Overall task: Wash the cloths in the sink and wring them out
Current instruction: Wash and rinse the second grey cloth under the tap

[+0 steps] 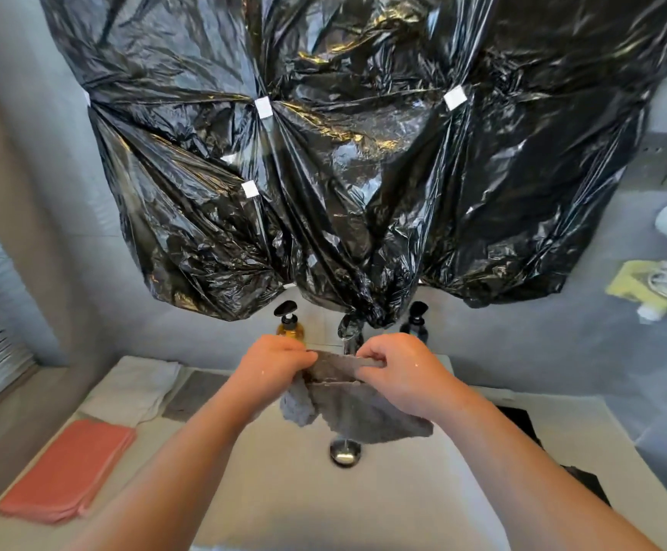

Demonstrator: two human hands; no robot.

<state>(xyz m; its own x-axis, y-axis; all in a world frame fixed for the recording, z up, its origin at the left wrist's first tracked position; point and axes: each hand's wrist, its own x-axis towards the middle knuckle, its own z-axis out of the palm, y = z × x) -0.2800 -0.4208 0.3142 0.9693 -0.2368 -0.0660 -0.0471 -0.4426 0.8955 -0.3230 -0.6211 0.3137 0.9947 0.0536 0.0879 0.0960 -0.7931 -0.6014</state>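
— At frame centre, what are the hands doing?
— Left hand [274, 361] and right hand [397, 373] are both pinching the grey cloth [357, 413], which is hanging above the sink [284, 471] drain [345, 451].

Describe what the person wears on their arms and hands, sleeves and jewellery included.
The left hand and right hand are bare: no gloves, rings or watch show. The left forearm and right forearm are bare too, with no sleeve in view. Small bright specks, probably water drops, dot both hands.
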